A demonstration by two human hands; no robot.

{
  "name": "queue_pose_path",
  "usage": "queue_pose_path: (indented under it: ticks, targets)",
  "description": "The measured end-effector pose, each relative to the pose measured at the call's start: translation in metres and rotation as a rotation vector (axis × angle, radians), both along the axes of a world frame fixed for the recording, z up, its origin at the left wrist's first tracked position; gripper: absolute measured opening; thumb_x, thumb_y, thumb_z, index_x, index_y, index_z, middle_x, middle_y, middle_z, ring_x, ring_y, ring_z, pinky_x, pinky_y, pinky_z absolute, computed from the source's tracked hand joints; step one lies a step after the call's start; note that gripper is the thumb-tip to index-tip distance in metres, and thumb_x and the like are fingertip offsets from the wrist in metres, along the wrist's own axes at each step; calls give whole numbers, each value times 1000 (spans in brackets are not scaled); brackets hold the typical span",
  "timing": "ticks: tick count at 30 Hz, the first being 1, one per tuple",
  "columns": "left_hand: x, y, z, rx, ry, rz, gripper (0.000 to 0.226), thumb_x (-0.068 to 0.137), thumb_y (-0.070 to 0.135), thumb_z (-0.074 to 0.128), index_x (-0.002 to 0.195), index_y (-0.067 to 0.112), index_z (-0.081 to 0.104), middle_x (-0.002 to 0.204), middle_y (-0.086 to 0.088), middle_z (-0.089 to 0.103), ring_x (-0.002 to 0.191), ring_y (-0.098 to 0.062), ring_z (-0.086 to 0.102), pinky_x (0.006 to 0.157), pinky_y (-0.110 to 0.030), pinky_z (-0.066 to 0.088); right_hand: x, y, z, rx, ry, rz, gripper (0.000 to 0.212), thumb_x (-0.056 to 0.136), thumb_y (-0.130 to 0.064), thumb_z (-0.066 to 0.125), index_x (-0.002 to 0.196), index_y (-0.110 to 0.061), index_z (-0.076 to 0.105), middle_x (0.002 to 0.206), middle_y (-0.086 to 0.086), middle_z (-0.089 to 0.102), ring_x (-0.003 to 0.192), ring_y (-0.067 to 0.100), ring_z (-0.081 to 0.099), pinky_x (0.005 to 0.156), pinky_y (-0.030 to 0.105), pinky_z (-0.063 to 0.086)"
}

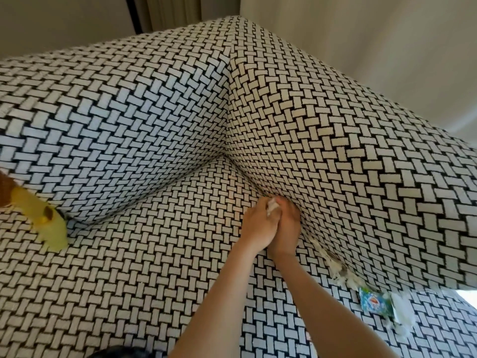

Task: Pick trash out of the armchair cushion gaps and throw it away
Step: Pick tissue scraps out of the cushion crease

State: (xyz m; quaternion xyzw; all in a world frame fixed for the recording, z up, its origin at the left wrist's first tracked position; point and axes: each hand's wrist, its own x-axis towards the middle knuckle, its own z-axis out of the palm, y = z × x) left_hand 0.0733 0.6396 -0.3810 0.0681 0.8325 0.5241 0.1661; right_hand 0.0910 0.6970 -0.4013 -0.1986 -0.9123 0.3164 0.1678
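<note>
Hands: left hand (258, 226) and right hand (287, 228) touch at the black-and-white woven armchair (335, 151) gap.
Grip: left pinches white crumpled paper scrap (272, 206); right curled, hold unclear.
Next: blue printed wrapper (374, 302) lies along the gap, nearer the right.

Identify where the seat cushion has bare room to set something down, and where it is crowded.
Free: the middle of the seat cushion, between the yellow toy at its left edge and the left hand. Crowded: the right-side gap, where that hand meets the right hand at a white scrap, with tissue shreds and a blue wrapper nearer the front.
</note>
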Motion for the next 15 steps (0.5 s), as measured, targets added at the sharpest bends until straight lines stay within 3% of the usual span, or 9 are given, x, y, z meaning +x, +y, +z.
queue_pose_path:
  ticks: [4,7,9,13,15]
  targets:
    - [12,-8,13,273,-276,159,34,94,26,44,126,13,43,109,-2,55,101,-17,53,85,-30,44,6,-14,8,32,85,44,17,78,2,64,94,-1,65,87,12,66,82,30,63,67,27,42]
    - [20,-8,21,499,-369,320,23,94,25,46,117,22,46,104,0,58,99,-17,58,77,-24,46,14,-25,24,-183,-44,43,16,92,-6,48,104,-7,58,92,1,61,84,16,59,66,17,43]
    - [18,-12,21,575,-366,350,16,93,27,48,108,32,51,101,5,59,94,-12,60,78,-24,49,17,-32,32,-367,-136,65,18,96,-13,40,107,-12,54,92,-3,59,82,11,58,66,19,45]
    - [14,-20,27,710,-388,480,9,92,19,50,89,18,59,83,2,59,74,-9,56,68,-22,45,16,-41,54,-853,-122,46,30,95,-14,32,103,-12,61,97,2,61,93,16,57,72,24,46]
    - [13,-19,27,705,-412,503,15,95,25,43,84,23,53,80,8,53,71,-3,49,65,-18,41,16,-44,53,-934,-127,50,31,96,-18,33,102,-10,62,103,7,62,97,17,58,75,24,47]
